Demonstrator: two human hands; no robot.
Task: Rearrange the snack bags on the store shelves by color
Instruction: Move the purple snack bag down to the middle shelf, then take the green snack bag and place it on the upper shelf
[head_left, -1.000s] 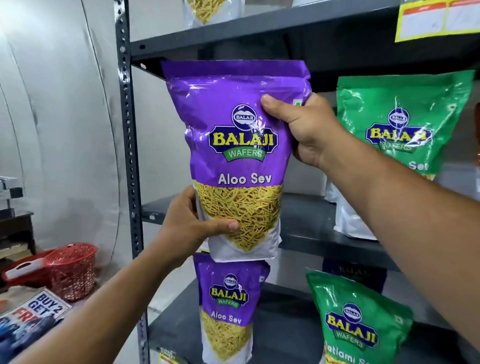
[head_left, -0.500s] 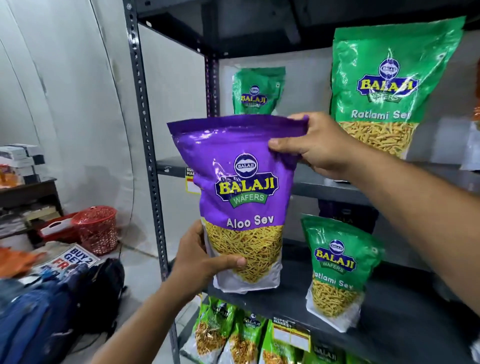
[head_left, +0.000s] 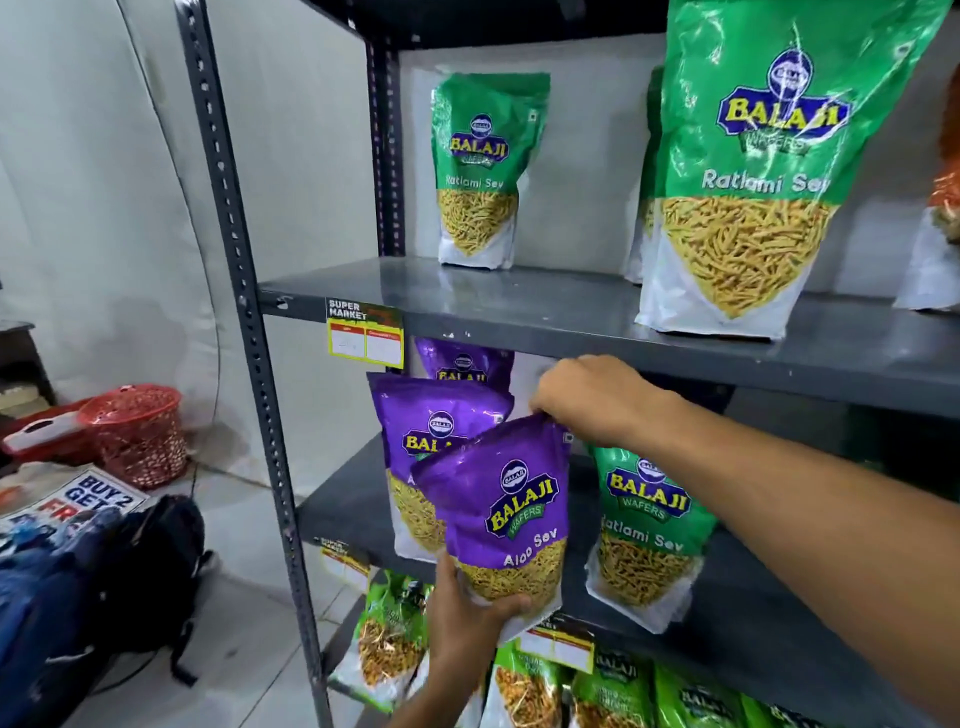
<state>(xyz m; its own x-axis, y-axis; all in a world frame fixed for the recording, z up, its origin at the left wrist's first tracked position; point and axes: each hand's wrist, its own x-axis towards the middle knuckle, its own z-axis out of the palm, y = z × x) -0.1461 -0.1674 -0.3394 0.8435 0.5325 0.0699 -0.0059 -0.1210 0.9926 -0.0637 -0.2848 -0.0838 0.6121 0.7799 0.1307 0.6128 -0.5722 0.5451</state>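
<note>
Two hands hold one purple bag (head_left: 511, 514), tilted, at the front edge of the middle shelf (head_left: 769, 618) of a grey rack (head_left: 244, 312). Rack: the landmark for all places below. Large green bag (head_left: 753, 171), upright, on the rack's upper shelf (head_left: 545, 306), right of centre; a smaller green bag (head_left: 483, 166) stands at that shelf's back left. Held purple bag: labelled "Aloo Sev", top leaning right, overlapping a second purple bag (head_left: 415, 441) standing behind it at the middle shelf's left; a third purple bag (head_left: 462, 361) shows behind that one, under the upper shelf. Green bag (head_left: 644, 530) on the middle shelf, just right of the held bag. Right hand (head_left: 587, 397): fingers pinched on the held bag's top right corner. Left hand (head_left: 467, 608): fingers and thumb clamped on the bag's bottom edge. Red basket (head_left: 135, 431) on the floor, left of the rack. Price tag (head_left: 365, 333) on the upper shelf's front lip.
</note>
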